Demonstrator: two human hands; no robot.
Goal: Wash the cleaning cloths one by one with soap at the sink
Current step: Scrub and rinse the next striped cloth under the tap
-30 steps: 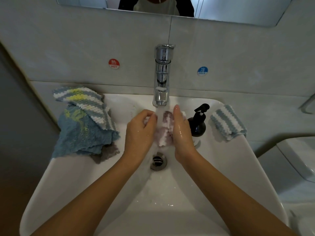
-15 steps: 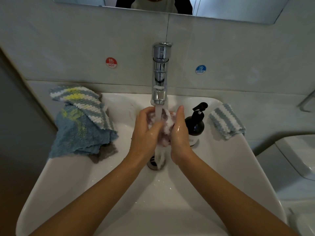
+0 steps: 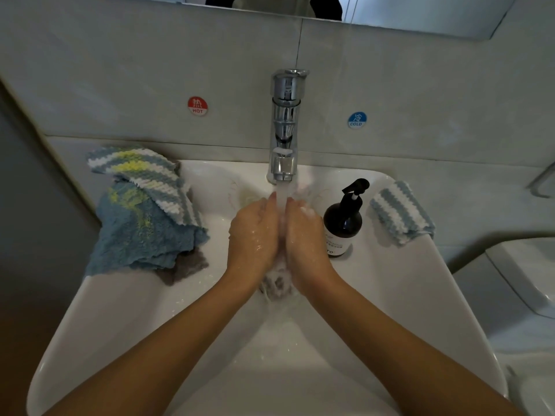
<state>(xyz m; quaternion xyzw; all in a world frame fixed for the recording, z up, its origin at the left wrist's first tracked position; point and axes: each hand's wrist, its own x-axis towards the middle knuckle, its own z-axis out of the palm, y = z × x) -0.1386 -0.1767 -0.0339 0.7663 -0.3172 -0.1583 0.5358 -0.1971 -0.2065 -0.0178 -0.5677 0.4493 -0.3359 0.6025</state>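
Observation:
Under the running chrome tap (image 3: 284,127), my left hand (image 3: 255,235) and my right hand (image 3: 304,235) squeeze a small soapy pinkish-grey cloth (image 3: 277,282) between them. Only its lower end shows, hanging below the palms over the drain. Water streams down between my fingertips into the white sink (image 3: 420,295). A dark pump soap bottle (image 3: 344,225) stands just right of my right hand. On the sink's left rim lies a pile of cloths (image 3: 144,223): a striped blue, white and yellow one on top, a blue one and a grey one beneath.
A folded blue-and-white striped cloth (image 3: 402,213) rests on the right rim. Red HOT (image 3: 198,106) and blue COLD (image 3: 357,120) stickers mark the tiled wall. A mirror edge runs along the top. A white toilet (image 3: 522,280) stands at the right.
My hands have closed together around the cloth, hiding most of it. The cloth's tail now hangs lower over the drain, and water runs harder between my fingers.

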